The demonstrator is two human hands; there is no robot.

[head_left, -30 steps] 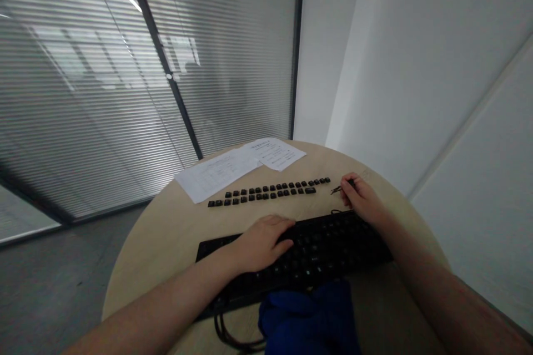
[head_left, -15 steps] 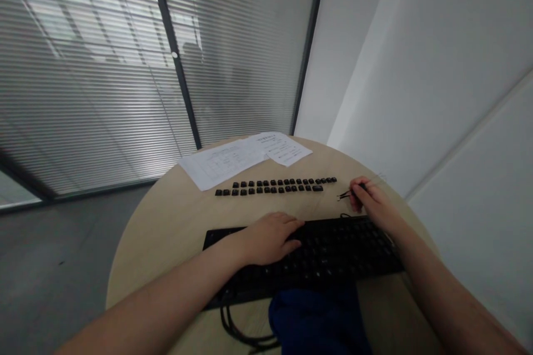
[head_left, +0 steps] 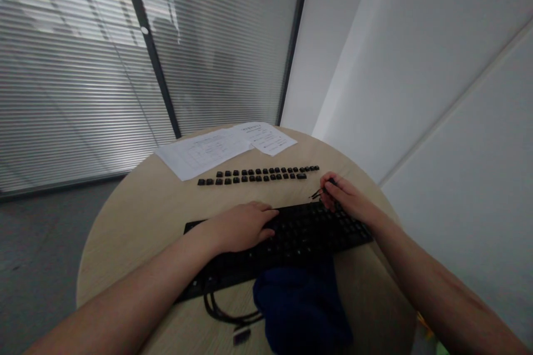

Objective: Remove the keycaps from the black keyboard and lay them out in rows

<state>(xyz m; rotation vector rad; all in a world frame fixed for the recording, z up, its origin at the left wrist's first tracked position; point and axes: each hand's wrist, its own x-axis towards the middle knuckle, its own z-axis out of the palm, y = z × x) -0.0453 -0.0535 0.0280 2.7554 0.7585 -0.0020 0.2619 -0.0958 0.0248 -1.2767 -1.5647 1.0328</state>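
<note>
A black keyboard (head_left: 308, 236) lies across a round wooden table (head_left: 141, 216). My left hand (head_left: 241, 226) rests flat on the keyboard's left half, fingers stretched out. My right hand (head_left: 343, 199) is closed on a thin black wire tool (head_left: 317, 194) whose tip sticks out to the left, just above the keyboard's far right edge. Two rows of loose black keycaps (head_left: 258, 175) lie on the table beyond the keyboard.
Two sheets of printed paper (head_left: 216, 147) lie at the table's far edge. A dark blue cloth (head_left: 300, 310) lies at the near edge beside the keyboard's coiled cable (head_left: 225, 316). Glass walls with blinds stand behind, a white wall to the right.
My right hand has drawn back from beside the keycap rows toward the keyboard's far right edge, still holding the wire tool. My left hand has stayed on the keyboard. The camera has shifted.
</note>
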